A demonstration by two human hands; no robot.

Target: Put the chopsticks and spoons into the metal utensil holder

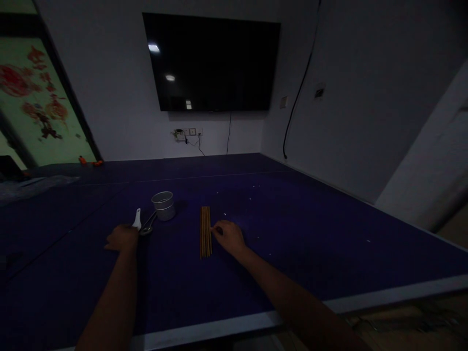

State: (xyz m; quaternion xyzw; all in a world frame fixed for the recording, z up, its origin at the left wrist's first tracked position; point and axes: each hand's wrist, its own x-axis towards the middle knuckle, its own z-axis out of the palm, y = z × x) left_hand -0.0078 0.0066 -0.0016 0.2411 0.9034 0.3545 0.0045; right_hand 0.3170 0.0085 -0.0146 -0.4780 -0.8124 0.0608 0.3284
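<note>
A bundle of several wooden chopsticks [205,231] lies side by side on the dark blue table [292,234]. My right hand [228,236] rests just right of them, its curled fingers touching their right edge. My left hand [122,239] lies on the table at the handles of a white spoon [137,219] and a metal spoon [148,226]; its fingers are hidden in the dim light. A small metal cup [163,205] stands upright just beyond the spoons.
The table's white front edge [219,329] runs close to me. A black screen [212,63] hangs on the far wall above a power socket [186,132]. Small white crumbs dot the table right of the chopsticks.
</note>
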